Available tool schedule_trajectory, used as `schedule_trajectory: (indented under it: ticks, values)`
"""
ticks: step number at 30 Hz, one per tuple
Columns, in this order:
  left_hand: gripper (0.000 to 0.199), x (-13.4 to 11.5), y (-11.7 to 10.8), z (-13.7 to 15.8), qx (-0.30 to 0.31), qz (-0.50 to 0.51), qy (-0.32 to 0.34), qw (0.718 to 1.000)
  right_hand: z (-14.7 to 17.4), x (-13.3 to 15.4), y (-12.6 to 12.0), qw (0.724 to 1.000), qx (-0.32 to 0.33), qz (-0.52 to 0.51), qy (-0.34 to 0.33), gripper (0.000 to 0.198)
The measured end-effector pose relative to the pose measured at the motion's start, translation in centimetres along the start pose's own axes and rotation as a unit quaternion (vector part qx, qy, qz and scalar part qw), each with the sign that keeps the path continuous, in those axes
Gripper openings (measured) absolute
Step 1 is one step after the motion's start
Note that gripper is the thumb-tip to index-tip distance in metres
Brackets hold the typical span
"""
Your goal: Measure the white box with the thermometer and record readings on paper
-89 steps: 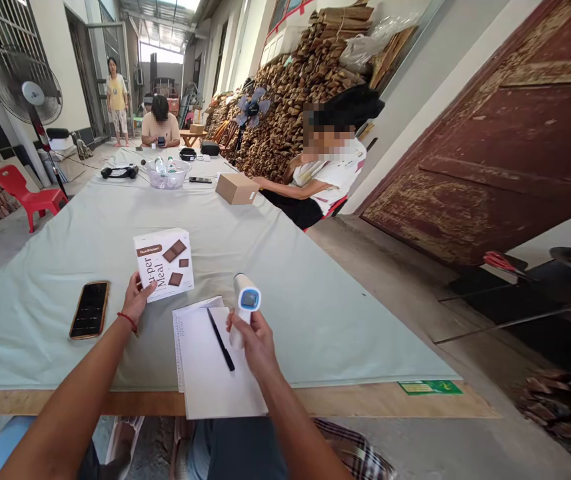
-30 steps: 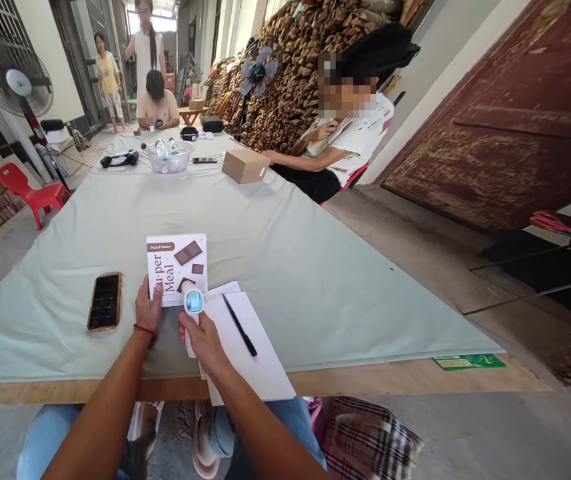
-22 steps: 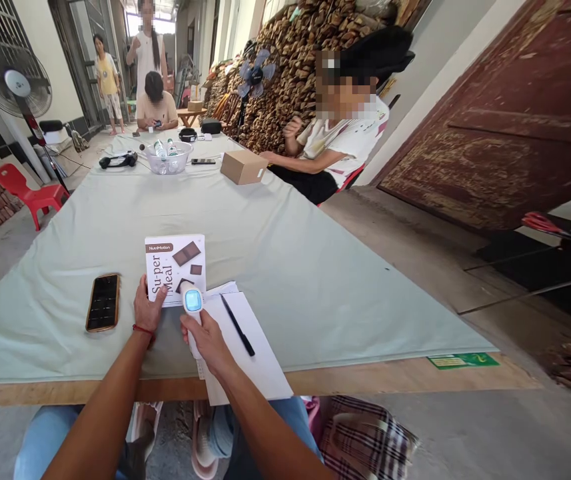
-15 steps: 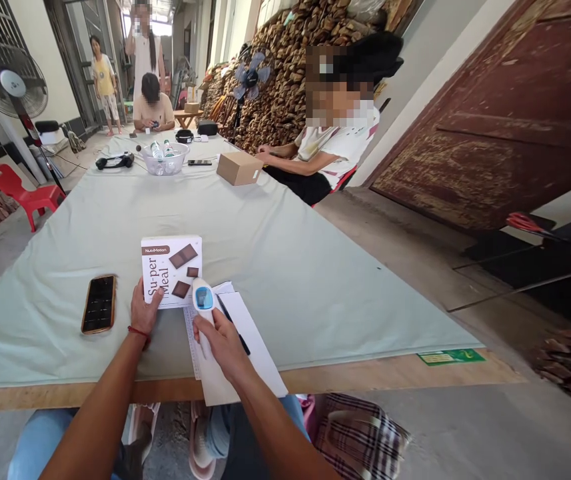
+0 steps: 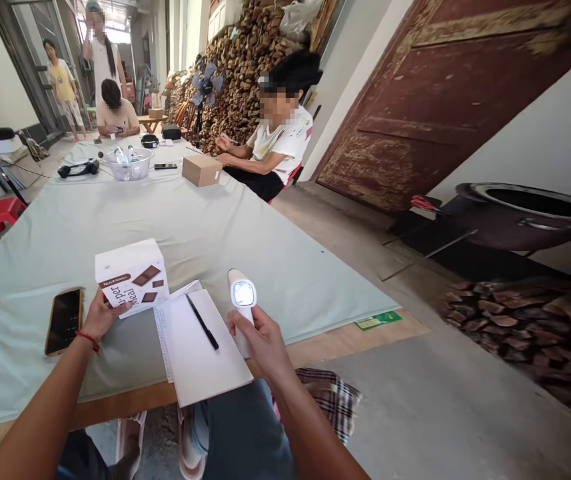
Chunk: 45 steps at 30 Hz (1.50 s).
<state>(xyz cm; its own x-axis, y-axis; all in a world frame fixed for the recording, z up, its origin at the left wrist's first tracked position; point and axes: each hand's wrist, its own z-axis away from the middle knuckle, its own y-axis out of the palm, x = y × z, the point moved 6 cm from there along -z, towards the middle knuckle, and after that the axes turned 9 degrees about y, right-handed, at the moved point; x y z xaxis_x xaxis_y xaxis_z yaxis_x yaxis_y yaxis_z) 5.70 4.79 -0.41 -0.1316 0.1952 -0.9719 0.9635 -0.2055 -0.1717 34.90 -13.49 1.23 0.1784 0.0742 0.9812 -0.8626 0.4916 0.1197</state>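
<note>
My left hand (image 5: 105, 315) grips a white box (image 5: 132, 270) by its lower left corner. The box is tilted, showing its top and a front printed with "NutriMotion" and brown chocolate squares. In my right hand (image 5: 262, 340) is a white infrared thermometer (image 5: 243, 293) held by its handle, its small screen lit and facing me. Between the hands lies a white paper pad (image 5: 205, 367), with a black pen (image 5: 202, 322) resting across it and printed sheets under its left side. A smartphone (image 5: 64, 321) in an orange-edged case lies left of my left hand.
The cloth-covered table (image 5: 130, 217) carries a brown carton (image 5: 202, 171), a clear plastic basin (image 5: 130, 165) with bottles, and a black headset (image 5: 78, 168). One person (image 5: 278, 147) sits at the right side; others are at the far end. A large dark pot (image 5: 525, 213) stands right.
My right hand has moved the thermometer right, away from the box, and its screen now glows white. The box has tipped so its top shows. The view has turned right.
</note>
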Motion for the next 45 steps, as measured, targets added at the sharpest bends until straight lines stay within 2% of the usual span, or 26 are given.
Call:
schedule_trajectory:
  ticks: [3, 7, 11, 14, 16, 19, 22, 24, 26, 28, 31, 34, 36, 38, 40, 42, 44, 45]
  values:
    - [0.077, 0.3, -0.4, -2.1, -0.048, -0.033, 0.016, 0.998, -0.3, -0.2, -0.5, 1.000, -0.004, 0.000, -0.001, 0.039]
    - [0.071, 0.8, -0.4, -5.3, -0.066, -0.066, 0.049, 0.994, -0.8, -0.2, -1.0, 1.000, -0.009, 0.019, -0.012, 0.039]
    - [0.057, 1.3, -0.5, -7.3, -0.091, -0.101, 0.054, 0.989, -1.1, -0.2, -1.3, 0.999, -0.019, 0.032, -0.014, 0.041]
    - [0.044, 1.7, -0.8, -7.5, -0.134, -0.119, 0.052, 0.982, -1.7, -0.7, -1.7, 0.999, -0.024, 0.040, -0.007, 0.040]
    - [0.046, 2.5, -1.1, -7.1, -0.157, -0.119, 0.033, 0.980, -2.6, -1.1, -2.1, 0.997, -0.032, 0.072, -0.009, 0.038]
    - [0.060, 3.7, -1.2, -5.2, -0.168, -0.159, 0.017, 0.973, -4.8, -1.7, -2.8, 0.972, -0.060, 0.225, -0.021, 0.031]
    - [0.057, 3.8, -0.5, -2.2, -0.125, -0.239, 0.086, 0.959, -7.3, -2.3, -3.7, 0.893, -0.122, 0.433, -0.008, 0.032]
    - [0.046, 3.4, 1.2, 0.2, -0.035, -0.292, 0.155, 0.943, -8.7, -2.4, -4.0, 0.840, -0.147, 0.522, -0.015, 0.040]
    - [0.044, 3.0, 3.3, 2.6, 0.073, -0.342, 0.198, 0.916, -9.9, -2.4, -4.2, 0.806, -0.152, 0.571, -0.037, 0.043]
    - [0.055, 2.7, 4.9, 4.3, 0.135, -0.398, 0.193, 0.887, -10.7, -2.4, -4.4, 0.787, -0.152, 0.595, -0.052, 0.041]
    - [0.070, 2.1, 6.3, 5.6, 0.168, -0.456, 0.167, 0.858, -10.9, -2.2, -4.7, 0.779, -0.176, 0.595, -0.088, 0.037]
    - [0.072, 1.6, 7.0, 5.9, 0.179, -0.484, 0.157, 0.842, -9.6, -1.9, -3.3, 0.808, -0.177, 0.531, -0.185, 0.028]
    - [0.070, 1.5, 7.2, 5.9, 0.185, -0.490, 0.151, 0.838, -8.5, -2.5, -1.2, 0.844, -0.111, 0.477, -0.219, 0.022]
    - [0.068, 1.5, 7.3, 6.0, 0.194, -0.489, 0.146, 0.838, -7.6, -3.8, 1.3, 0.867, -0.029, 0.460, -0.192, 0.019]
    - [0.072, 1.5, 7.3, 6.2, 0.200, -0.487, 0.143, 0.838, -6.8, -5.0, 3.3, 0.860, 0.016, 0.486, -0.156, 0.018]
    - [0.080, 1.4, 7.4, 6.3, 0.207, -0.489, 0.140, 0.836, -6.3, -5.5, 4.7, 0.838, 0.035, 0.525, -0.147, 0.020]
    - [0.086, 1.3, 7.6, 6.3, 0.211, -0.493, 0.140, 0.832, -6.0, -5.6, 5.3, 0.822, 0.053, 0.546, -0.151, 0.027]
    - [0.087, 1.3, 7.7, 6.4, 0.211, -0.494, 0.141, 0.831, -6.0, -5.5, 5.3, 0.823, 0.065, 0.544, -0.152, 0.031]
